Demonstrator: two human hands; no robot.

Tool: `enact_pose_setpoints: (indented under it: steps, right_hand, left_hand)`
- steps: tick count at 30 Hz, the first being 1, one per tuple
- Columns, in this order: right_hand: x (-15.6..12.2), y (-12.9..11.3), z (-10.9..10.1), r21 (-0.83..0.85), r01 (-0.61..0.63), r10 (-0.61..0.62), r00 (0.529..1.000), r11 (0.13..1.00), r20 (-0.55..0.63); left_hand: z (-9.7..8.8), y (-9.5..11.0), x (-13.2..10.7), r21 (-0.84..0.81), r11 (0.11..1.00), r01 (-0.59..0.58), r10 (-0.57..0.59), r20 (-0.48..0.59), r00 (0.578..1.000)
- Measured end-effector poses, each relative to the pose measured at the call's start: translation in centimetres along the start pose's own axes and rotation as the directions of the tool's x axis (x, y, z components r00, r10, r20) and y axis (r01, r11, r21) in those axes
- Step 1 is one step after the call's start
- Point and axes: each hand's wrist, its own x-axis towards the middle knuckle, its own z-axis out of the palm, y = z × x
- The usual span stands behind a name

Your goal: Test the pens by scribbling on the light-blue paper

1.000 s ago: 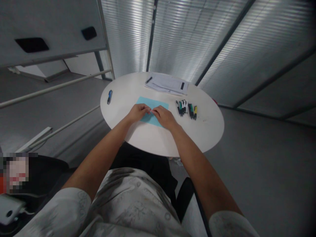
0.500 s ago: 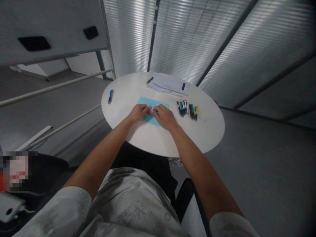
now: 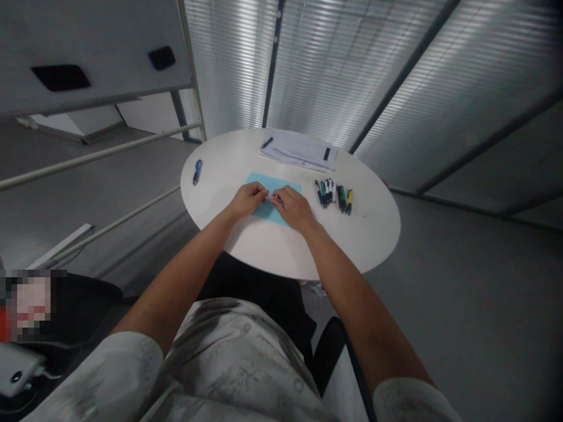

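Observation:
A light-blue sheet [image 3: 273, 179] lies flat on the white oval table, under both hands. My left hand [image 3: 250, 199] is closed, thumb and fingers pinched at one end of a slim, pen-like item [image 3: 278, 200]. Around the other end of it, the fingers of my right hand [image 3: 294, 206] are closed too. Fingers cover most of this item; pinkish and dark parts show, but its exact kind is not clear. Right of the hands, several markers [image 3: 326, 192] with black, green and white parts lie in a group beside a yellow marker [image 3: 349, 201].
A blue-and-black pen [image 3: 197, 172] rests near the table's left edge. White papers [image 3: 303, 149], with a black pen [image 3: 267, 142] on them, lie at the far side. A wheeled-board frame [image 3: 132, 140] stands left, and blinds [image 3: 334, 64] hang behind the table [image 3: 373, 234].
The fingers of my left hand have shifted slightly, still pinched at the slim item. My right hand stays nearly in place.

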Motion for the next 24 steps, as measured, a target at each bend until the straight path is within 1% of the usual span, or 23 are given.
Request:
enact_pose_setpoints:
  steps: [4, 10, 15, 20, 24]
  right_hand:
    - [0.0, 0.0, 0.0, -0.012, -0.003, 0.003, 1.000, 1.000, 0.016]
    - [-0.2, 0.0, 0.4, -0.026, -0.042, 0.043, 0.998, 0.999, 0.038]
    - [-0.3, 0.0, 0.3, 0.050, -0.059, 0.058, 0.998, 0.997, 0.032]
    - [-0.3, 0.2, 0.4, 0.122, -0.086, 0.083, 0.996, 0.989, 0.027]
    - [-0.2, 0.3, 0.4, 0.099, -0.070, 0.067, 0.997, 0.993, 0.041]
  left_hand:
    - [-0.1, -0.1, 0.1, -0.049, 0.999, -0.022, 0.022, 0.006, 1.000]
    - [-0.1, -0.7, 0.2, -0.140, 0.986, -0.086, 0.092, 0.037, 0.995]
    - [-0.2, -1.0, 0.3, -0.089, 0.984, -0.152, 0.157, 0.051, 0.986]
    - [-0.3, -1.0, 0.2, -0.044, 0.989, -0.143, 0.145, 0.062, 0.987]
    - [-0.3, -0.8, 0.2, -0.043, 0.988, -0.149, 0.151, 0.053, 0.987]
